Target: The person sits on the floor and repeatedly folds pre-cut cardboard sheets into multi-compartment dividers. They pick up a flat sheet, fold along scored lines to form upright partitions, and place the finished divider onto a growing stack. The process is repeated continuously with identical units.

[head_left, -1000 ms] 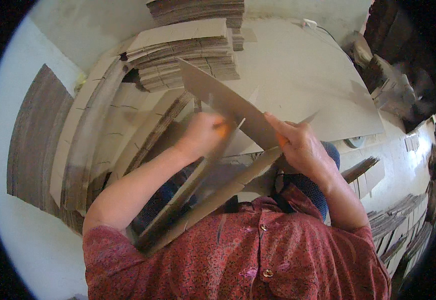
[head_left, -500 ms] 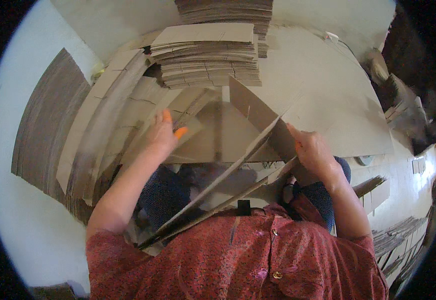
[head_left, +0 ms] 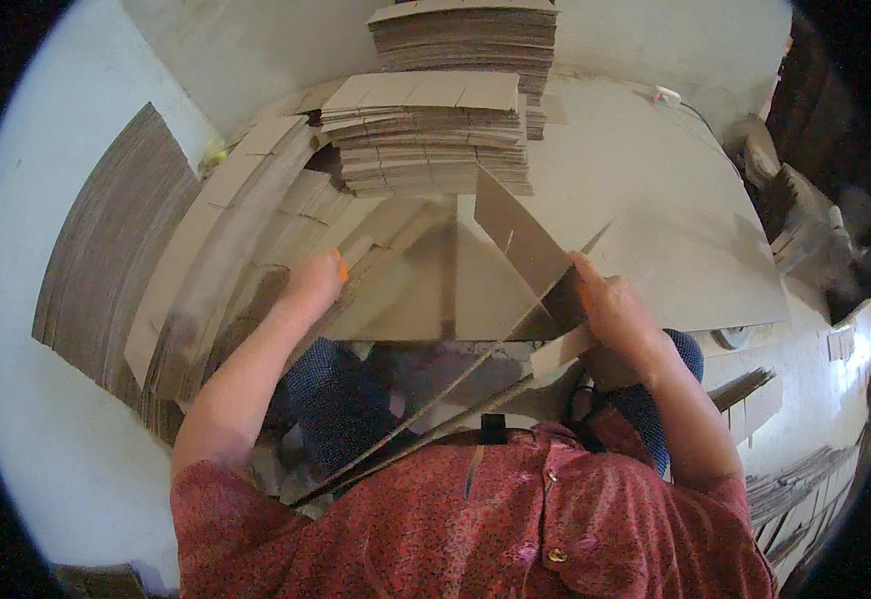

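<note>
My right hand (head_left: 617, 307) grips several slotted cardboard strips (head_left: 523, 235) that cross one another and fan out. Long strips run from it down toward my lap, and a short flap sticks up past the fingers. My left hand (head_left: 316, 284), orange covers on its fingertips, is closed at the edge of a loose pile of cardboard strips (head_left: 396, 232) on the left of the table. What its fingers hold, if anything, is hidden.
The cardboard-topped table (head_left: 645, 200) stands before me. A stack of slotted cardboard (head_left: 426, 135) sits at its back, with another stack (head_left: 465, 45) behind. More strips (head_left: 116, 240) lean along the left wall. Cardboard bundles (head_left: 800, 479) lie at right.
My left hand has gone from spread fingers to closed, moving slightly left and down at the pile. The long strips in my right hand have swung lower and closer together.
</note>
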Demonstrator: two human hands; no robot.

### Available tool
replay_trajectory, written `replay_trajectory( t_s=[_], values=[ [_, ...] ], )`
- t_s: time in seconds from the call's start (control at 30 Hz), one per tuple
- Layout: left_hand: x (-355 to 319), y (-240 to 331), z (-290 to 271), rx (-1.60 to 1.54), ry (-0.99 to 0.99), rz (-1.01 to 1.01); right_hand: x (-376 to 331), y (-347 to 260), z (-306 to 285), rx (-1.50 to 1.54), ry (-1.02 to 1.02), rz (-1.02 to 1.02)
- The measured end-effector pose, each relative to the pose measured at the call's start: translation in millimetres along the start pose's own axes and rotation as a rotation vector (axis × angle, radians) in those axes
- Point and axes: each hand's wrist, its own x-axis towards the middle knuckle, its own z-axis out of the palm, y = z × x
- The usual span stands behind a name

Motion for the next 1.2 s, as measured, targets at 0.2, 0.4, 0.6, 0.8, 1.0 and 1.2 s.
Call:
replay_trajectory(
  t_s=[0.2,0.4,0.6,0.8,1.0,1.2],
  values=[
    [18.3,16.4,-48.4,-0.271,-0.172,0.035,-27.0,-18.5,-25.1,0.090,0.081,-0.112],
    [31.5,79.6,-64.9,-0.491,-0.138,0.210,-28.7,-23.6,-42.3,0.050,0.239,-0.306],
    [22.6,153.1,-67.5,-0.589,-0.288,0.424,-26.1,-6.9,-35.7,0.115,0.157,-0.184],
    [27.7,162.8,-61.1,-0.901,-0.341,0.291,-27.1,-1.8,-48.4,0.140,0.154,-0.102],
    [25.1,185.7,-67.9,-1.054,-0.400,0.265,-22.7,12.7,-48.0,0.099,0.057,-0.058],
    [56.7,197.2,-79.5,-0.901,-0.246,0.338,-8.7,40.2,-59.6,0.161,0.101,0.068]
  ],
)
